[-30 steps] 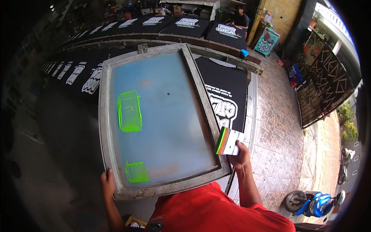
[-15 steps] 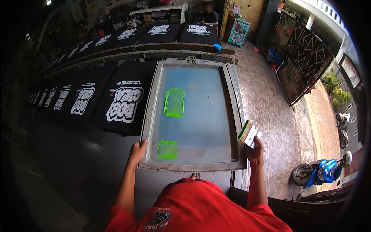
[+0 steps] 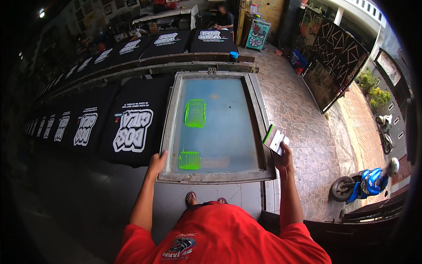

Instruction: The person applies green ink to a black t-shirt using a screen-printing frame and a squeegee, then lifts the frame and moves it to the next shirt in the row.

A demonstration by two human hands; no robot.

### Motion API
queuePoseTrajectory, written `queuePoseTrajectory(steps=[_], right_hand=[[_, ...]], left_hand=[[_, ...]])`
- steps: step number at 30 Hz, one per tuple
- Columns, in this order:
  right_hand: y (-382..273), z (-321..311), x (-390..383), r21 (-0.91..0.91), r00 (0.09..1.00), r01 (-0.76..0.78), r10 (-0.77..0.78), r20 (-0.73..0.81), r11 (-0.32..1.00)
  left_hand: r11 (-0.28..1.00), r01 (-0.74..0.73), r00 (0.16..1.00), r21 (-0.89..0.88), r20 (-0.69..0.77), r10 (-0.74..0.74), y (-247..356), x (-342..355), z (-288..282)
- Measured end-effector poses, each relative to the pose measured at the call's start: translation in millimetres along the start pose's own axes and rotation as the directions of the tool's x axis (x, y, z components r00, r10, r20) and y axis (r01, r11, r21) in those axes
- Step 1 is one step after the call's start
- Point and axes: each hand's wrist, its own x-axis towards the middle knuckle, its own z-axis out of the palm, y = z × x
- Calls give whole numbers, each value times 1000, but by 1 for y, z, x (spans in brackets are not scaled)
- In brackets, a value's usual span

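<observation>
A screen-printing frame [image 3: 215, 177] with bluish mesh spans the space before me, its far end at a metal hinge clamp [image 3: 212, 70]. On the mesh are two bright green ink patches, one further off [image 3: 195, 113] and one nearer [image 3: 190, 160]. My left hand [image 3: 157, 163] grips the frame's near left side, thumb on top. In my right hand [image 3: 284, 159] is a white-handled squeegee [image 3: 275, 139] with green ink along its edge, held at the frame's right side. Whether those fingers also bear the frame is hidden.
Black printed T-shirts [image 3: 134, 123] lie in a row to the left; another row [image 3: 212, 39] lies beyond the rail [image 3: 171, 66]. A blue-lidded container [image 3: 234, 56] stands there. A person [image 3: 224, 20] is behind. At right are a gate [image 3: 336, 66] and blue motorbike [image 3: 368, 187].
The frame's near edge has dropped away from me, showing more of my feet and the floor. The whole view has shifted slightly. Both hands keep their grips.
</observation>
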Motion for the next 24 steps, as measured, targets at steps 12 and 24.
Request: queuePoseTrajectory(steps=[12, 24], right_hand=[[12, -9, 4, 40, 998, -28, 31, -55, 999], [35, -59, 17, -64, 991, -65, 57, -121, 996]], left_hand=[[995, 54, 998, 80, 33, -56, 13, 13, -5], [995, 61, 998, 83, -36, -58, -9, 16, 25]])
